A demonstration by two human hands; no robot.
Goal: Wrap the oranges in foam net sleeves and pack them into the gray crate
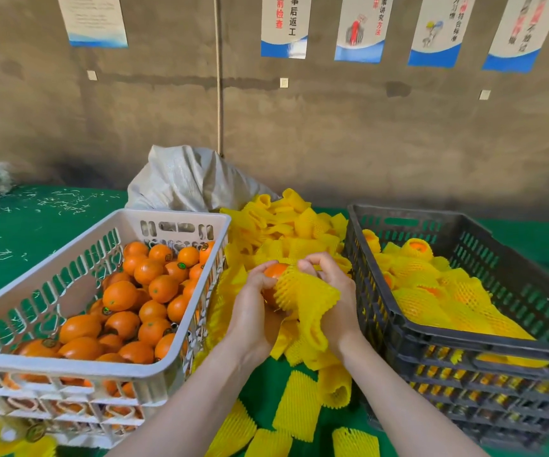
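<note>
Head view, read left to right. White crate (68,366) on the counter (35,225), heaped with bare oranges (119,295). Left hand (253,311) is curled round one orange (274,270), held above the sleeve pile (286,225). Sleeve (306,295) covers only the fruit's right side; upper-left skin is bare. Right hand (335,291) pinches the sleeve's edge, fingers hooked into the net. Gray crate (457,338) at far right holds a layer of wrapped oranges (431,291), with room above.

My reading: wrapping step, about half done for this fruit. Next move, I judge: draw the net fully over while the left hand steadies, then carry the orange right, over the rim, into a gap. Risk: the net snags or slips off.
</note>
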